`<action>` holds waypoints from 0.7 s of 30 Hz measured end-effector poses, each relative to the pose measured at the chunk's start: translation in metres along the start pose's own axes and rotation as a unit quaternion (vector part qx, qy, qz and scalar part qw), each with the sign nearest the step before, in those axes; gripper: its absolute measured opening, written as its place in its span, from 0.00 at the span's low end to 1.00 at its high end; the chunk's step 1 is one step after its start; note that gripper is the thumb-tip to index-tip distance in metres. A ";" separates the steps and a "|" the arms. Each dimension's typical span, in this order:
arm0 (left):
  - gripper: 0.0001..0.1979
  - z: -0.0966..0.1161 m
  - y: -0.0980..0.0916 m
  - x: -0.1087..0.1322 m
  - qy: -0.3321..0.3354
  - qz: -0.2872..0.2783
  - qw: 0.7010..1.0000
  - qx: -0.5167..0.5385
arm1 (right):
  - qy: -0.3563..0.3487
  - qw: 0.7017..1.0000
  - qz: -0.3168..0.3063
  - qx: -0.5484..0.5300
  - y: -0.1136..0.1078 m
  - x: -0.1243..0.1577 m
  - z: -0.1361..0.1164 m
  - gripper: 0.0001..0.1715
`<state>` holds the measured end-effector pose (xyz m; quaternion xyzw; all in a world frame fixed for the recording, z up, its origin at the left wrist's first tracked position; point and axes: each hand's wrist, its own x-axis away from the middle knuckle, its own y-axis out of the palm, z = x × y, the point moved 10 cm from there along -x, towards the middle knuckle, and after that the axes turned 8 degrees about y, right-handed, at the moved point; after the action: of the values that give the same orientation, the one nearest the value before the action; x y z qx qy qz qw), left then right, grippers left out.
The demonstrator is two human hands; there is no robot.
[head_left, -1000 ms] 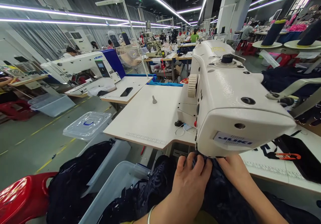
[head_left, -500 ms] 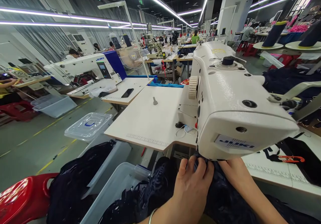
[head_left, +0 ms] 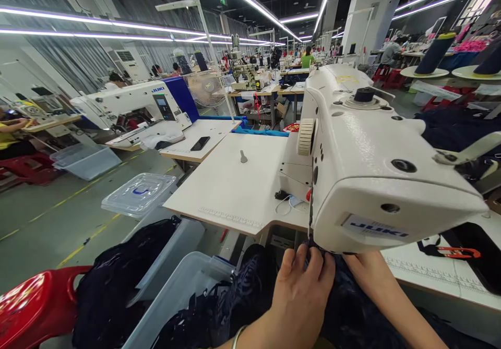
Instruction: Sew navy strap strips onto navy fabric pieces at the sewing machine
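A white JUKI sewing machine (head_left: 364, 182) stands close in front of me. My left hand (head_left: 303, 291), with a bracelet at its wrist, is closed over dark navy patterned fabric (head_left: 340, 307) just below the machine head; the fingers curl down onto the cloth. My right hand (head_left: 366, 271) reaches under the head from the other side against the same fabric. Its fingertips are hidden behind the machine head. The needle area is hidden too.
A white tabletop (head_left: 219, 182) with a small grey metal piece (head_left: 243, 156) lies ahead. Clear plastic bins (head_left: 172, 291) with dark cloth and a red stool (head_left: 39, 302) are at left. Orange-handled snips (head_left: 457, 252) lie beside a black device (head_left: 475, 255) at right.
The camera view has shifted slightly, so the machine head sits a little farther right and larger in the picture. Both hands keep nearly the same pose at the fabric.
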<state>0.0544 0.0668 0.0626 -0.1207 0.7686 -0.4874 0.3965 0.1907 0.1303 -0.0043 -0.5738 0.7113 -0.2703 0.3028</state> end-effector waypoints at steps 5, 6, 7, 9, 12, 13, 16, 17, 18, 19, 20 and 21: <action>0.13 -0.002 0.001 0.002 -0.009 0.009 1.000 0.003 | -0.001 1.000 -0.009 0.008 0.006 0.000 0.001 0.23; 0.12 -0.003 0.001 0.002 -0.011 0.008 1.000 0.004 | -0.001 1.000 -0.012 0.007 0.007 0.000 0.001 0.22; 0.12 -0.004 0.001 0.002 -0.015 0.007 1.000 0.003 | -0.001 1.000 -0.016 0.006 0.007 0.000 0.001 0.22; 0.12 -0.006 0.001 0.003 -0.019 0.008 1.000 0.005 | 0.000 1.000 -0.014 0.006 0.007 0.000 0.001 0.21; 0.12 -0.005 0.002 0.003 -0.015 0.009 1.000 0.011 | 0.003 1.000 -0.011 0.007 0.007 0.000 0.002 0.19; 0.12 -0.004 0.003 0.003 -0.013 0.009 1.000 0.013 | 0.006 1.000 -0.010 0.009 0.007 0.000 0.003 0.18; 0.13 -0.003 0.003 0.003 -0.012 0.021 1.000 0.014 | 0.017 1.000 -0.007 0.004 0.006 0.001 0.006 0.18; 0.13 -0.003 0.003 0.002 -0.012 0.023 1.000 0.014 | 0.022 1.000 -0.008 0.000 0.005 0.001 0.007 0.18; 0.13 -0.002 0.003 0.001 -0.009 0.022 1.000 0.017 | 0.028 1.000 -0.009 -0.005 0.005 0.002 0.008 0.18; 0.13 -0.002 0.003 0.000 -0.006 0.018 1.000 0.021 | 0.036 0.999 -0.012 -0.011 0.005 0.002 0.009 0.18; 0.14 -0.001 0.003 -0.001 -0.003 0.007 1.000 0.029 | 0.047 0.999 -0.015 -0.018 0.005 0.002 0.011 0.18; 0.14 -0.001 0.004 -0.001 0.001 -0.006 0.999 0.042 | 0.058 0.998 -0.020 -0.026 0.006 0.003 0.012 0.18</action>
<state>0.0556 0.0700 0.0602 -0.1085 0.7469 -0.5218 0.3976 0.1958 0.1283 -0.0170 -0.5792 0.7228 -0.2905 0.2402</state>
